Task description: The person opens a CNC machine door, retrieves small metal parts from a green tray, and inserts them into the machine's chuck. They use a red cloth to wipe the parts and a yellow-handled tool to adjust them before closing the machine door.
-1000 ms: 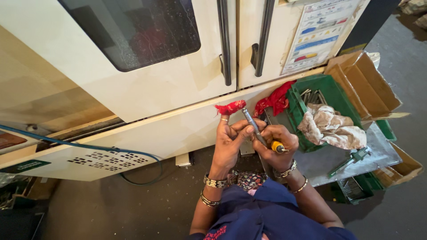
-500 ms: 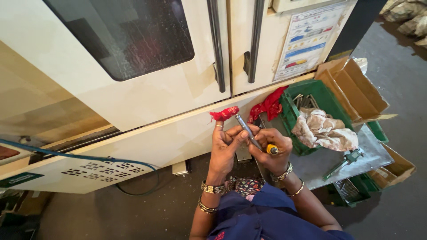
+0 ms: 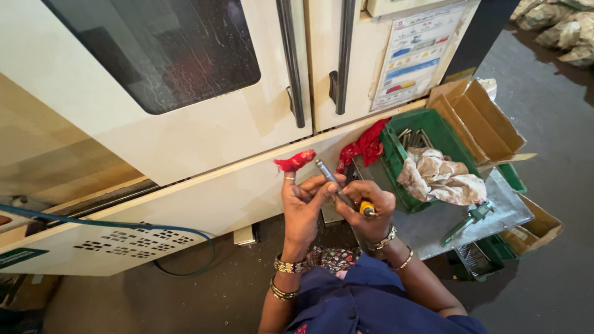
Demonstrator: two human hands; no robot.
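Your right hand [image 3: 371, 207] is closed around the tool [image 3: 341, 188] by its yellow end, and your left hand [image 3: 303, 207] pinches its metal shaft. Keep it steady between both, near the machine door [image 3: 204, 124], left of the green crate [image 3: 427, 133].

A tall white instruction sheet [image 3: 416, 57] with blue, red and yellow picture bands is stuck to the cream machine door [image 3: 322, 86], right of its black handles. Below it an open brown cardboard box [image 3: 479, 127] stands beside a green crate [image 3: 427, 133]. A smaller cardboard box [image 3: 538, 227] sits lower right. A green label [image 3: 21, 255] marks the machine's lower left panel.
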